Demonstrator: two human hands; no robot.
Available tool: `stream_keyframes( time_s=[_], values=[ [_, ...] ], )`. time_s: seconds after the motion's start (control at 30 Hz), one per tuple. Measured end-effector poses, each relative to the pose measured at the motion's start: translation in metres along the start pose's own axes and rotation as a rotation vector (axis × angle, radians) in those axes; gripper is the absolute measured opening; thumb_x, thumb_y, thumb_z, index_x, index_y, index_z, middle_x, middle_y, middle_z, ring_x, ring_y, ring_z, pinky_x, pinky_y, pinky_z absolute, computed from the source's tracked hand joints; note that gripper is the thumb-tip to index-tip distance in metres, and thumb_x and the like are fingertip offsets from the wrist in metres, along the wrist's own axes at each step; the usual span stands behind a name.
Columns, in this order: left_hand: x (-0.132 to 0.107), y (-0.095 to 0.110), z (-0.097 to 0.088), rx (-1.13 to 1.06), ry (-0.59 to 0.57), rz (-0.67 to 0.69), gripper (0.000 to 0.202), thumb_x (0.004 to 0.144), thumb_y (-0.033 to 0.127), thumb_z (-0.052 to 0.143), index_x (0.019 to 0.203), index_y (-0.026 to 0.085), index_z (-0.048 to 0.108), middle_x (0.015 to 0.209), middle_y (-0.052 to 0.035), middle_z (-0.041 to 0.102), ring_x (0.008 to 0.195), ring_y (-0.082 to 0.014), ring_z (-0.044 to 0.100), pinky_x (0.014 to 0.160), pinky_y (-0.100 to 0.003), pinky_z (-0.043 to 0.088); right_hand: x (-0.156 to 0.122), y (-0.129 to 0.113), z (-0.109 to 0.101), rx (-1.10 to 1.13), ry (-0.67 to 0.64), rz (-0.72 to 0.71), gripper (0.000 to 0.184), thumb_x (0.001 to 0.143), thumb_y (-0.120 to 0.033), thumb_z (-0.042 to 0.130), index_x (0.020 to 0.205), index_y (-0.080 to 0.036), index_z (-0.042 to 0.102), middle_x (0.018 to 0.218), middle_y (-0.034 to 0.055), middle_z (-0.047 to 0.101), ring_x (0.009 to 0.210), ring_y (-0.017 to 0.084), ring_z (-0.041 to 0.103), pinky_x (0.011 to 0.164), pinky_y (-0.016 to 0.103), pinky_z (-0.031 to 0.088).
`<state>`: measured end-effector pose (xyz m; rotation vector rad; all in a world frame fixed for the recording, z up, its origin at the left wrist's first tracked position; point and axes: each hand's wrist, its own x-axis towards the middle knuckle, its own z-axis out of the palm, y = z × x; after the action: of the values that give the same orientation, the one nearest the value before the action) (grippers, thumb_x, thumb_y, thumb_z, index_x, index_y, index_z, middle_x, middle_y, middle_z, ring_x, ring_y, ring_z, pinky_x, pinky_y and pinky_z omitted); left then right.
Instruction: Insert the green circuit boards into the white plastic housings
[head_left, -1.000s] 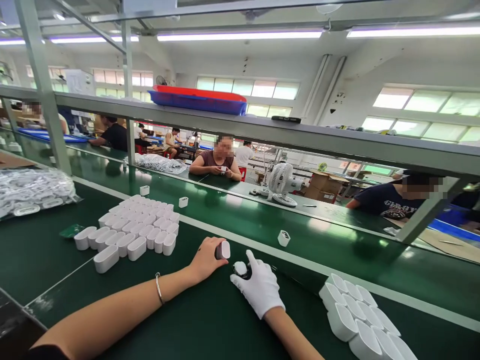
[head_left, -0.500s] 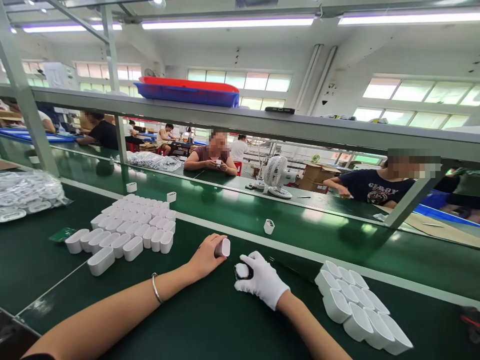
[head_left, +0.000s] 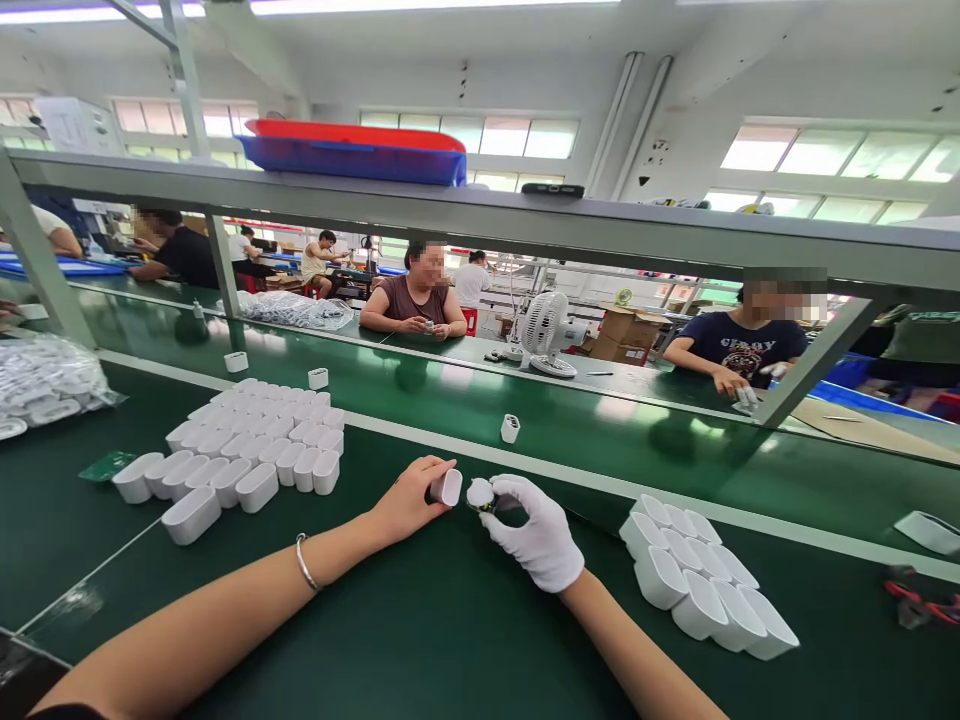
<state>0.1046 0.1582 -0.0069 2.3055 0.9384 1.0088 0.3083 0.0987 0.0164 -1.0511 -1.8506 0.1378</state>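
My bare left hand [head_left: 409, 498], a bangle on its wrist, is closed around a small white plastic shell [head_left: 448, 487] with its open end facing right. My right hand [head_left: 534, 530] wears a white glove and pinches a small white-and-dark insert [head_left: 480, 493] just right of the shell, almost touching it. Both hands hover low over the green bench mat [head_left: 420, 640]. A block of several empty white shells [head_left: 247, 445] stands to the left. Another cluster of white shells [head_left: 697, 585] lies on its side to the right.
A green conveyor belt [head_left: 600, 440] runs beyond my mat with single white shells [head_left: 510, 428] on it. Bagged white parts [head_left: 45, 380] lie far left. Other people sit across the line beside a small white fan [head_left: 546, 330]. An overhead shelf holds a red and blue tray [head_left: 352, 150].
My gloved right hand has lifted the insert and brought it up to the shell's open end. The loose shells on the belt have drifted left, and the view has tilted down slightly.
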Motion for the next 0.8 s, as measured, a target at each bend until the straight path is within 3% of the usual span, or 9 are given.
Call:
stream_keyframes(
  time_s=[0.13, 0.23, 0.8],
  values=[
    [-0.001, 0.003, -0.001, 0.039, -0.011, 0.062, 0.059, 0.07, 0.006, 0.066, 0.125, 0.021, 0.051, 0.119, -0.0074, 0.052, 0.11, -0.0223, 0.05, 0.097, -0.038, 0.042, -0.002, 0.001, 0.004, -0.088, 0.046, -0.255, 0.023, 0.075, -0.021, 0.059, 0.098, -0.021, 0.057, 0.098, 0.008, 0.064, 0.08, 0.016, 0.065, 0.071, 0.028, 0.056],
    [-0.002, 0.005, -0.001, 0.064, -0.006, 0.096, 0.059, 0.071, 0.006, 0.065, 0.126, 0.023, 0.05, 0.118, -0.0069, 0.052, 0.11, -0.0219, 0.049, 0.097, -0.038, 0.042, -0.004, 0.006, 0.01, -0.165, 0.057, -0.367, 0.024, 0.079, -0.021, 0.057, 0.103, -0.02, 0.057, 0.099, 0.0098, 0.065, 0.088, 0.018, 0.065, 0.076, 0.029, 0.056],
    [-0.003, 0.006, 0.0, 0.168, 0.059, 0.22, 0.057, 0.071, 0.005, 0.066, 0.124, 0.021, 0.05, 0.116, -0.0072, 0.053, 0.108, -0.0218, 0.049, 0.093, -0.037, 0.046, -0.005, 0.017, 0.017, -0.262, 0.061, -0.482, 0.028, 0.088, -0.023, 0.046, 0.116, -0.021, 0.053, 0.106, 0.0099, 0.063, 0.09, 0.017, 0.065, 0.072, 0.026, 0.057]
  ],
)
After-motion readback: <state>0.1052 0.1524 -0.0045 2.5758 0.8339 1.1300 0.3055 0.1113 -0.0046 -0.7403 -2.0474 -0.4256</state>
